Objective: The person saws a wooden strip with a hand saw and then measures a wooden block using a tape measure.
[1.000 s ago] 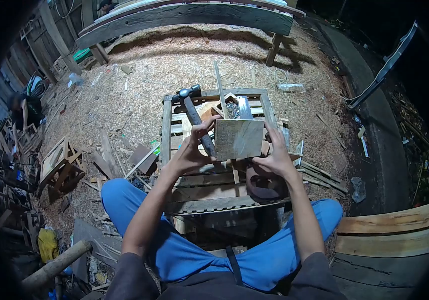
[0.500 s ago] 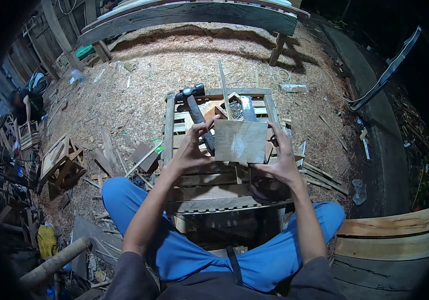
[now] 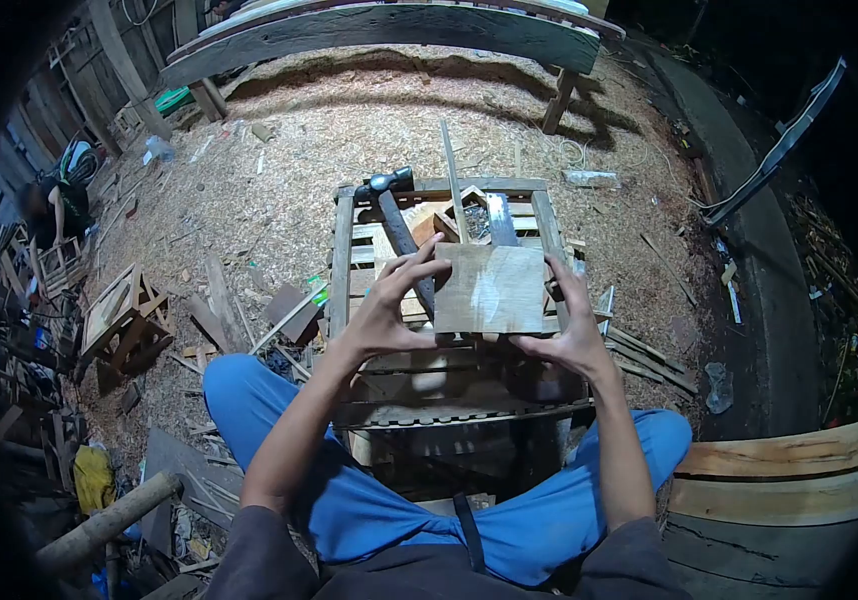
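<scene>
A squarish wooden block (image 3: 490, 290) is held up over the slatted wooden table (image 3: 409, 411). My left hand (image 3: 392, 305) grips its left edge, with fingers at the upper corner and the thumb near the lower one. Around the right edge my right hand (image 3: 574, 325) has its fingers and thumb. Behind the block, a hammer (image 3: 396, 220) lies with its head at the table's far left corner. A metal blade (image 3: 500, 219) and a thin wooden stick (image 3: 453, 180) also lie beyond the block.
A long wooden bench (image 3: 379, 30) spans the far side. To the left stands a small wooden frame (image 3: 114, 310), and farther back a person (image 3: 61, 212) crouches. Planks (image 3: 789, 495) lie at the lower right; sawdust and scraps cover the ground.
The block has tilted and moved slightly right, so its face shows larger. Both hands still hold it at the sides.
</scene>
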`<state>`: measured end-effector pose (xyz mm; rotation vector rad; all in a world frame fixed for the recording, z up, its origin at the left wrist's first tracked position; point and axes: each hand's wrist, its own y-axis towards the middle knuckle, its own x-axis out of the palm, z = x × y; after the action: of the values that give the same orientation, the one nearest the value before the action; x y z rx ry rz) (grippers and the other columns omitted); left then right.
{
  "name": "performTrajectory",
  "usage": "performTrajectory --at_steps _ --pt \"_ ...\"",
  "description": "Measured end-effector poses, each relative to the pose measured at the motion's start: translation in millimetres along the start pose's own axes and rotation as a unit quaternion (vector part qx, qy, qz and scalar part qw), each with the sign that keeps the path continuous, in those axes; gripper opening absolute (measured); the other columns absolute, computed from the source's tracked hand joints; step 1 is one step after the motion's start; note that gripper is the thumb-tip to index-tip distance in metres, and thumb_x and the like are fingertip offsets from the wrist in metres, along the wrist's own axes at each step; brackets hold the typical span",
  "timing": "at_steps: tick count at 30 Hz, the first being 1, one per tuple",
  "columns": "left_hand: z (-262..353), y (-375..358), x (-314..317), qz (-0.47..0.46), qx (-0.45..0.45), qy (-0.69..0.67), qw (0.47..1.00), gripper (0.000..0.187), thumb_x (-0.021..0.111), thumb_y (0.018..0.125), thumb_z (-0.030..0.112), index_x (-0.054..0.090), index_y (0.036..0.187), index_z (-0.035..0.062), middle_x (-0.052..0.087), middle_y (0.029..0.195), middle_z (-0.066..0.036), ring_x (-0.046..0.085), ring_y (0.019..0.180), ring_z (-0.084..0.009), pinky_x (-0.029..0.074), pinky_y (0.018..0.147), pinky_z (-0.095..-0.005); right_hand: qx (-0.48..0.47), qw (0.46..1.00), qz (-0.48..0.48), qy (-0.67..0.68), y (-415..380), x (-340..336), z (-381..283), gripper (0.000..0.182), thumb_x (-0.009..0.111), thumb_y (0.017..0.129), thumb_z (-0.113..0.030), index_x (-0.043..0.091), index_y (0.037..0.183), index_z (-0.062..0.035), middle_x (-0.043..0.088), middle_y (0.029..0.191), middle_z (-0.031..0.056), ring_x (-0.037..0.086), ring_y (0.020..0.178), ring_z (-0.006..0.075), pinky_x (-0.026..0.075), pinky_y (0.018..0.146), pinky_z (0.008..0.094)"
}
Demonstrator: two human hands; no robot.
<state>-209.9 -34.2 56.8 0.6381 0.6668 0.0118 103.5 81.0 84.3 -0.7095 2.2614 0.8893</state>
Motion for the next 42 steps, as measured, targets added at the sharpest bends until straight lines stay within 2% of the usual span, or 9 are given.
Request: performTrajectory --at_steps 2,5,8,11,22,30,37,39,42 --pt "2.1 0.8 -1.9 -0.038 0.014 0.031 0.999 0.136 0.1 0.064 0.031 0.015 0.168 0.0125 0.03 0.17 -0.025 0.039 0.154 -0.0374 0.036 0.124 -0.0511 0.085 0.99 -0.047 0.099 -0.2 -5.3 -10.3 0.125 0.095 0.059 -0.038 0.035 0.162 -0.0013 0.046 0.158 0.0215 0.043 0.146 0.036 0.029 0.126 0.0473" --pt "10.8 -2.5 18.1 0.087 0.007 -0.18 0.98 0.137 0.101 0.064 0.026 0.013 0.168 0.0153 0.033 0.17 -0.022 0.035 0.156 -0.038 0.03 0.128 -0.0502 0.062 0.993 -0.039 0.093 -4.5 -6.1 -10.3 0.128 0.094 0.058 -0.04 0.033 0.164 -0.0028 0.045 0.159 0.0216 0.041 0.148 0.0363 0.027 0.127 0.0481" --pt "14.9 -1.5 13.3 0.071 0.026 -0.172 0.982 0.144 0.101 0.067 0.027 -0.002 0.167 0.0163 0.032 0.169 -0.023 0.033 0.156 -0.0379 0.027 0.129 -0.0532 0.086 0.991 -0.04 0.096 -7.0 -8.4 -16.8 0.13 0.094 0.058 -0.042 0.031 0.165 -0.0042 0.045 0.16 0.0213 0.039 0.151 0.0371 0.021 0.129 0.0492" --pt "14.6 -2.7 13.3 0.076 0.026 -0.167 0.983 0.145 0.101 0.067 0.026 -0.003 0.167 0.0161 0.033 0.169 -0.022 0.034 0.156 -0.0382 0.026 0.129 -0.0546 0.013 0.998 -0.02 0.058 -8.6 -7.6 -11.6 0.125 0.096 0.059 -0.035 0.033 0.163 -0.0028 0.052 0.147 0.0212 0.05 0.134 0.036 0.04 0.115 0.0456" --pt "5.3 -3.6 12.8 0.051 0.009 -0.123 0.991 0.149 0.099 0.068 0.045 -0.009 0.168 0.0199 0.03 0.17 -0.025 0.03 0.158 -0.0409 0.029 0.125 -0.0557 -0.014 0.999 -0.006 0.03 -5.6 -8.0 -11.1 0.124 0.095 0.06 -0.037 0.034 0.162 -0.0035 0.052 0.148 0.0227 0.049 0.136 0.0388 0.038 0.117 0.0479" --pt "26.4 -0.8 3.9 0.045 0.021 0.063 0.997 0.09 0.088 0.069 0.043 0.061 0.146 0.0078 0.04 0.165 -0.028 0.046 0.147 -0.0399 0.033 0.122 -0.0498 0.023 0.998 -0.002 0.063 -1.0 -9.4 -24.8 0.116 0.094 0.063 -0.043 0.042 0.158 0.0007 0.057 0.14 0.0241 0.053 0.13 0.0388 0.04 0.115 0.0471" --pt "23.6 -7.9 25.7 0.063 -0.056 0.022 0.996 0.092 0.087 0.075 0.052 0.055 0.152 0.0137 0.041 0.164 -0.027 0.055 0.137 -0.0387 0.034 0.119 -0.0469 0.079 0.996 0.033 0.028 -3.8 -2.0 -19.2 0.102 0.081 0.074 -0.074 0.061 0.137 0.0038 0.064 0.12 0.0227 0.062 0.108 0.0364 0.049 0.099 0.047" --pt "28.0 -6.8 30.3 0.099 -0.107 0.017 0.989 0.092 0.07 0.084 0.073 0.056 0.148 0.0084 0.048 0.159 -0.028 0.057 0.132 -0.0397 0.04 0.114 -0.0457 0.094 0.995 0.024 0.031 -4.2 1.7 -18.4 0.1 0.078 0.075 -0.077 0.063 0.132 0.004 0.065 0.115 0.0207 0.064 0.103 0.0348 0.05 0.093 0.0467" --pt "33.9 -4.3 29.2 0.104 -0.124 0.036 0.986 0.087 0.059 0.092 0.075 0.055 0.146 0.0069 0.055 0.152 -0.026 0.059 0.128 -0.0389 0.042 0.11 -0.0468 0.054 0.997 0.057 0.016 -8.0 13.1 -12.5 0.095 0.076 0.076 -0.079 0.065 0.122 0.0025 0.062 0.101 0.0144 0.062 0.09 0.0286 0.05 0.083 0.0433"
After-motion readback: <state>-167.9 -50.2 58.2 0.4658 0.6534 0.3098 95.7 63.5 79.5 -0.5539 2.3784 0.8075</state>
